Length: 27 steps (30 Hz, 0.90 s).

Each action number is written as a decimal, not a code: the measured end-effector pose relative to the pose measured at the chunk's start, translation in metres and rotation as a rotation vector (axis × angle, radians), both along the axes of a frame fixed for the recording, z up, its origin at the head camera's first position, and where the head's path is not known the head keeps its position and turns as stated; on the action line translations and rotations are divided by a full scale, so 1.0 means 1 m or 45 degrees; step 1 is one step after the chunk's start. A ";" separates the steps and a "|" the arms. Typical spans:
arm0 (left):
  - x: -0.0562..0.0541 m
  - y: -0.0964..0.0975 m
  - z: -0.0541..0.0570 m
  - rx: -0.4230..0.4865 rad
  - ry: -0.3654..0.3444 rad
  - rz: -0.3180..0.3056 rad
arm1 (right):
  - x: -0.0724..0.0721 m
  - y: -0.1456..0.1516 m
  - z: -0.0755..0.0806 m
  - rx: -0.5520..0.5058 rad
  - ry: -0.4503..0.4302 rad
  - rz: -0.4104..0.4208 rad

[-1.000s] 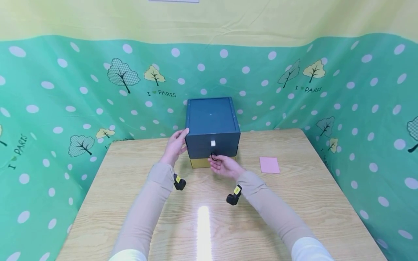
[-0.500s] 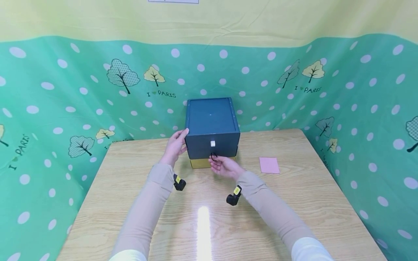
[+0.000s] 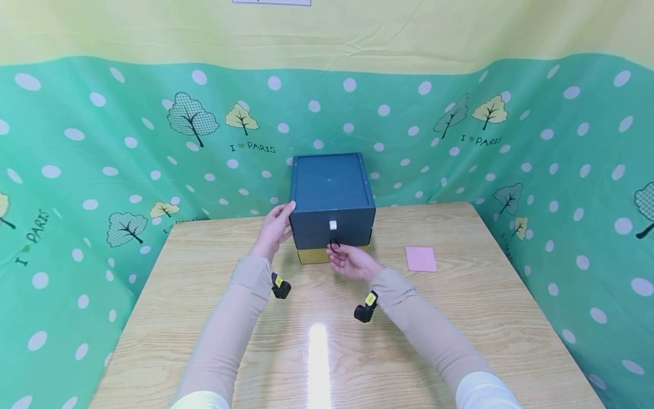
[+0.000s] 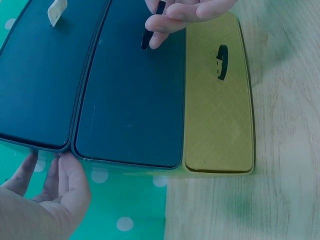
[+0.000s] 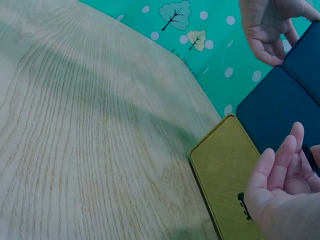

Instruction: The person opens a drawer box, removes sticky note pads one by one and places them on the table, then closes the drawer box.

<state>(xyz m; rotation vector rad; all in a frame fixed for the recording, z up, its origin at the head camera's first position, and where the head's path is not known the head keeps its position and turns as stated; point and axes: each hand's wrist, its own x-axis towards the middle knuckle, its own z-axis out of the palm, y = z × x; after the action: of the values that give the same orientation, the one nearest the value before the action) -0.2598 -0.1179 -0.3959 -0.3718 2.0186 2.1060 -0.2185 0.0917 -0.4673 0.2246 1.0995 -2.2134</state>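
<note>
A small drawer cabinet [image 3: 332, 180] stands at the back of the table, with a dark blue top. In the left wrist view its fronts show as a blue top drawer [image 4: 42, 82] with a white tab [image 4: 57, 12], a blue middle drawer [image 4: 132, 105] and a yellow bottom drawer [image 4: 219, 120]. My right hand [image 3: 352, 262] pinches the black pull loop [image 4: 146, 39] of the middle drawer between thumb and fingers. On the cabinet's left side my left hand [image 3: 273, 232] rests with its fingers against the wall, the thumb by the top front corner. All the drawers appear closed.
A pink square of paper [image 3: 421, 259] lies on the wooden table [image 3: 434, 318] right of the cabinet. A green dotted curtain [image 3: 409, 142] hangs close behind it and along both sides. The yellow drawer has its own black pull loop [image 4: 223, 62].
</note>
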 end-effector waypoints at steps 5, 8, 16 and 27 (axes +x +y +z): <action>0.001 0.000 0.001 0.006 0.002 -0.001 | 0.000 0.000 -0.001 0.012 0.005 0.002; 0.001 0.000 0.002 0.008 0.002 0.000 | 0.000 0.000 -0.001 0.013 0.005 0.009; 0.000 0.000 0.001 0.003 -0.007 0.009 | 0.001 0.000 0.000 0.010 -0.010 -0.001; -0.001 0.000 -0.001 0.024 -0.012 0.018 | 0.003 -0.001 0.000 0.005 -0.029 -0.007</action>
<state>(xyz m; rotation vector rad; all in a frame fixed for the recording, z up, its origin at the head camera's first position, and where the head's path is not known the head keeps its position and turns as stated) -0.2605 -0.1176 -0.3966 -0.3932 1.9953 2.1259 -0.2153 0.0908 -0.4673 0.2541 1.0924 -2.2086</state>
